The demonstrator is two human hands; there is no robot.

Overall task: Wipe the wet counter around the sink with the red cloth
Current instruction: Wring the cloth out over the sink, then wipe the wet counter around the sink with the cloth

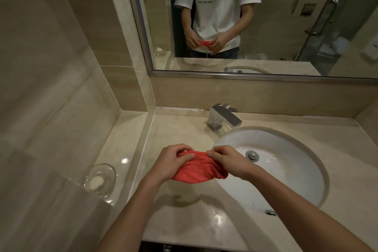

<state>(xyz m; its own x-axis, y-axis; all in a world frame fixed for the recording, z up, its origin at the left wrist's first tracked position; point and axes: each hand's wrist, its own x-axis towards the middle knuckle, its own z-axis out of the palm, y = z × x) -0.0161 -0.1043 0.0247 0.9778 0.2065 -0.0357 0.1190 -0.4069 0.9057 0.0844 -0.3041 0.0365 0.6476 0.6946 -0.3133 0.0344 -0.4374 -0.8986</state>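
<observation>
From the head camera, the wiping looks barely begun, if begun at all. The red cloth (pixel 199 168) is bunched up and held in the air between both hands, above the left rim of the sink (pixel 319 172), not pressed to the surface (pixel 184 221). Beads and a glossy film of water show on the surface in front of the basin, near its front edge, and there is a wet sheen at the base of the tap (pixel 223 117). So the counter around the sink reads as wet, and my judgement is that nearly all of the wiping is left: the front strip, the left side, the strip behind the tap and the right side.

The left hand (pixel 173 161) has its fingers curled over the cloth's left end, thumb lying across the top of the fabric. The right hand (pixel 227 160) pinches the upper edge of the cloth between thumb and fingertips, the rest of the fabric hanging in a sagging fold below. They appear to be gathering or folding it into a pad, though I cannot tell which.

To the left, on a lower ledge, a glass soap dish (pixel 100 179) with a pale bar sits well apart from the hands. The mirror (pixel 286 26) above shows the same two-handed hold on the cloth.
</observation>
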